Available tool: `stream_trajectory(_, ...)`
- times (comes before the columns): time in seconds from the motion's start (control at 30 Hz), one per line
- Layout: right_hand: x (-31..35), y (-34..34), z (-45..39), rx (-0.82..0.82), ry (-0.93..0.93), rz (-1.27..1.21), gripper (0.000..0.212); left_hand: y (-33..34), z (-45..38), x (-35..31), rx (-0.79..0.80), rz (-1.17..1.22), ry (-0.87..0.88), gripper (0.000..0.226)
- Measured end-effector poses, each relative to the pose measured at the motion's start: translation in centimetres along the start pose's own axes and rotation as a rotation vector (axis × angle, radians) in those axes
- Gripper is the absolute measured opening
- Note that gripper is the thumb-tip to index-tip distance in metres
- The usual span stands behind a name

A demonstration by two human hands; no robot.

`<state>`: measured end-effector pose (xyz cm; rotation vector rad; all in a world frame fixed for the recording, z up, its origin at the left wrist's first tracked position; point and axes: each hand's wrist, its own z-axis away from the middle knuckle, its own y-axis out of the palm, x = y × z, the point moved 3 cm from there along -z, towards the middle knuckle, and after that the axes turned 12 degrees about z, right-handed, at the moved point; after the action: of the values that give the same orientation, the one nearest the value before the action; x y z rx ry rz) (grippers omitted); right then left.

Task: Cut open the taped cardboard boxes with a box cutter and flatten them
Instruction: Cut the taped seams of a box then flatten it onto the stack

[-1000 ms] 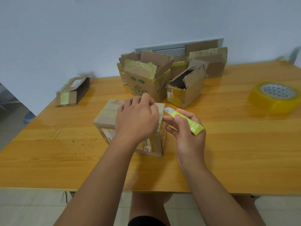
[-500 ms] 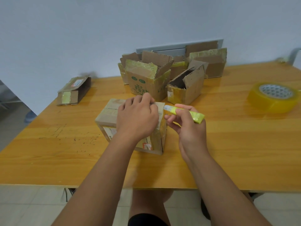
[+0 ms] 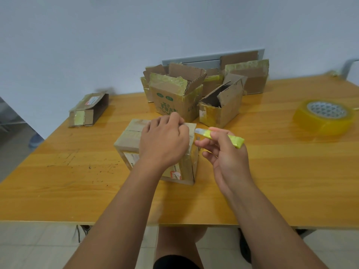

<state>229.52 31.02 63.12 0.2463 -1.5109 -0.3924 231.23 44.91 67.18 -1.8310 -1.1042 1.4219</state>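
Right grip: the right hand [image 3: 227, 158] pinches the box cutter [image 3: 221, 135] between thumb and curled fingers.
Cutter axis: roughly level — blade end toward the taped box [image 3: 134, 140], touching or just beside its far right top corner; I cannot tell which.
Left grip: the left hand [image 3: 165, 140] lies curled over the box top, pressing it down.
Box: on the counter [image 3: 272, 171], near the front edge.
Nearer hand: the left, already on the box.
Beyond the box: opened boxes [image 3: 174, 96].

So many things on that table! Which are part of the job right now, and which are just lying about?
In use:
taped box, held by left hand
box cutter, in right hand

Lying about:
tape roll
opened boxes
flat box
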Motion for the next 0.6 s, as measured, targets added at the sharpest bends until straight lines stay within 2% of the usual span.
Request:
stream_trajectory(0.17, 0.19, 0.44, -0.59, 0.03, -0.038, 0.101, 0.013, -0.03, 0.04, -0.11, 0.012, -0.003, 0.006, 0.042)
stream_trajectory(0.37, -0.32, -0.24, -0.14, 0.061, -0.054, 0.08, 0.017, 0.12, -0.03, 0.27, -0.026, 0.019, -0.008, 0.026)
stream_trajectory(0.6, 0.26, -0.25, -0.6, 0.088, -0.069, 0.164, 0.014, 0.11, -0.19, 0.08, -0.036, 0.018, 0.0, 0.043)
